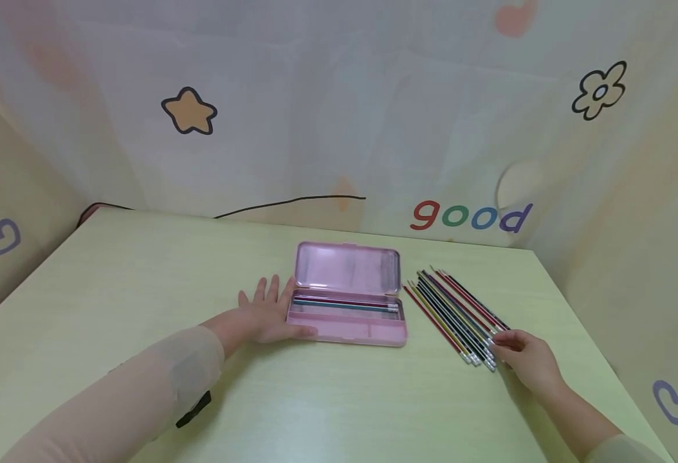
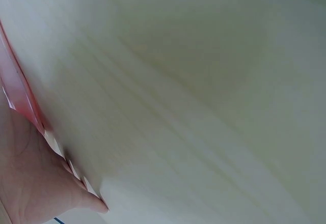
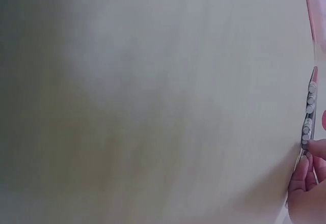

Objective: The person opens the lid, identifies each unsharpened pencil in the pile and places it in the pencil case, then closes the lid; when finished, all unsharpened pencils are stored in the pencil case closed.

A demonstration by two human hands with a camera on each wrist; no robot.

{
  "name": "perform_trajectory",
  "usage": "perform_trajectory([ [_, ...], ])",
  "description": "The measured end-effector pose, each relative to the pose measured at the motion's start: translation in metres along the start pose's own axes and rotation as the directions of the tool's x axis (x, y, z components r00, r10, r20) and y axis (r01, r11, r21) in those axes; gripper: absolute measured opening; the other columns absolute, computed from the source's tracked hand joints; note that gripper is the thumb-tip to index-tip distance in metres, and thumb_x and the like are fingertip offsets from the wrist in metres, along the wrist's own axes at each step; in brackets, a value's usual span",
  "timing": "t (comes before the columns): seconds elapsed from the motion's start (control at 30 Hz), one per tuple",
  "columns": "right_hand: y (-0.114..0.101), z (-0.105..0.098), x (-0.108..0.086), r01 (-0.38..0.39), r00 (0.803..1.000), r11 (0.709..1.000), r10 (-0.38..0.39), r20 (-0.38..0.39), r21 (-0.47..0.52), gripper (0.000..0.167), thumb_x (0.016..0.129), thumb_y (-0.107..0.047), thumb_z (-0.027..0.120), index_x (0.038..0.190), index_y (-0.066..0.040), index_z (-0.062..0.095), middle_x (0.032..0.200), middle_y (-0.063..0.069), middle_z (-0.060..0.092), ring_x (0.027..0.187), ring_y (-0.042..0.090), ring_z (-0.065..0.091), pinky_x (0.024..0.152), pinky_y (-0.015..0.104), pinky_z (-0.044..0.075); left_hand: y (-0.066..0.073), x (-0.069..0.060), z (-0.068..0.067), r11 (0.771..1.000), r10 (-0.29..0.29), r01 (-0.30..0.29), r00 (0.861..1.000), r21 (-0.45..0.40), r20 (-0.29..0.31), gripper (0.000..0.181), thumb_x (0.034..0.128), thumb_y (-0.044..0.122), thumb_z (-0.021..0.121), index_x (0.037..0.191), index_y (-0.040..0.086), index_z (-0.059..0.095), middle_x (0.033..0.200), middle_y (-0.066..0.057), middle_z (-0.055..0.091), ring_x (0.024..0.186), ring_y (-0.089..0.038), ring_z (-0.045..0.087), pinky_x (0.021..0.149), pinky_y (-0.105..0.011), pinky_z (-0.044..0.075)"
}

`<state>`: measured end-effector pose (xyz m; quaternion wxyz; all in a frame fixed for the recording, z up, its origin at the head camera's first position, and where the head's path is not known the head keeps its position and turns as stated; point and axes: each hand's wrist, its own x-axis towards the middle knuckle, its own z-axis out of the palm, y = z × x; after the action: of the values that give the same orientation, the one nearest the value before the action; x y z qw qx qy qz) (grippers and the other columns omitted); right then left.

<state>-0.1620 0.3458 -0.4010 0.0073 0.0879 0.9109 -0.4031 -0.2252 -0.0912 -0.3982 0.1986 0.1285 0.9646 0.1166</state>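
Note:
A pink pencil case (image 1: 346,267) lies open on the table with its lid folded back; a few pencils (image 1: 345,303) rest in its rear compartment. Against its left side my left hand (image 1: 266,319) is spread flat, the thumb touching the front left corner. The left wrist view shows this hand (image 2: 35,175) beside the case's pink edge (image 2: 20,89). To the right of the case lies a slanted bunch of pencils (image 1: 449,315), eraser ends towards me. At those ends my right hand (image 1: 527,360) pinches a pencil between thumb and fingers; the right wrist view shows the hand (image 3: 308,183) partly.
The pale table (image 1: 142,276) meets a printed cloth backdrop (image 1: 316,128) behind and at both sides. A narrower front compartment (image 1: 327,328) with a divider runs along the case. A black strap (image 1: 194,409) hangs under the left sleeve.

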Motion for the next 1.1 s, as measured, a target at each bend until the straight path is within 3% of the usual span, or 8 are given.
perform_trajectory([
  [0.23,-0.001,-0.009,0.000,-0.035,0.999,0.997,0.036,-0.012,0.074,0.038,0.089,-0.016,0.064,0.115,0.012,0.057,0.093,0.005,0.067,0.072,0.000,0.057,0.063,0.019,0.050,0.000,0.002,0.001,1.000,-0.007,0.007,1.000,0.006,0.010,0.121,0.0642,0.092,0.030,0.149,0.017,-0.013,0.154,-0.019,-0.009,0.138,-0.039,-0.013,0.101,-0.068,-0.003],
  [0.47,-0.003,-0.022,0.000,0.009,0.989,1.000,-0.007,-0.148,0.014,0.042,0.088,-0.030,0.065,0.113,0.005,0.063,0.087,-0.012,0.066,0.074,-0.010,0.050,0.063,0.015,0.044,-0.002,0.004,0.001,1.000,-0.005,0.005,1.000,0.007,0.007,0.122,0.0635,0.092,0.031,0.148,0.017,-0.014,0.153,-0.020,-0.010,0.138,-0.040,-0.013,0.101,-0.068,-0.003],
  [0.7,-0.005,-0.029,-0.001,0.022,0.977,0.997,-0.005,-0.213,0.077,0.045,0.088,-0.034,0.064,0.113,0.003,0.064,0.078,-0.028,0.060,0.075,-0.012,0.051,0.064,0.012,0.042,-0.005,0.007,0.005,1.000,-0.004,0.004,1.000,-0.001,-0.001,0.121,0.0637,0.092,0.032,0.148,0.018,-0.014,0.154,-0.018,-0.011,0.138,-0.039,-0.013,0.100,-0.069,-0.002],
  [0.93,-0.007,-0.032,-0.004,0.001,0.983,0.978,0.037,-0.182,0.207,0.032,0.086,-0.039,0.066,0.107,-0.014,0.069,0.082,-0.027,0.061,0.080,-0.010,0.053,0.067,0.010,0.043,-0.006,0.009,0.006,1.000,-0.002,0.002,1.000,0.004,-0.003,0.122,0.0630,0.092,0.032,0.148,0.018,-0.014,0.153,-0.018,-0.011,0.138,-0.039,-0.013,0.100,-0.069,-0.002],
  [1.1,-0.010,-0.030,-0.004,0.005,0.988,0.951,0.042,-0.145,0.310,0.025,0.085,-0.038,0.067,0.103,-0.021,0.070,0.084,-0.024,0.062,0.080,-0.007,0.057,0.069,0.010,0.046,-0.005,0.007,0.004,1.000,-0.001,0.000,1.000,0.008,0.004,0.122,0.0630,0.093,0.030,0.148,0.017,-0.014,0.153,-0.018,-0.011,0.138,-0.039,-0.013,0.100,-0.068,-0.002],
])
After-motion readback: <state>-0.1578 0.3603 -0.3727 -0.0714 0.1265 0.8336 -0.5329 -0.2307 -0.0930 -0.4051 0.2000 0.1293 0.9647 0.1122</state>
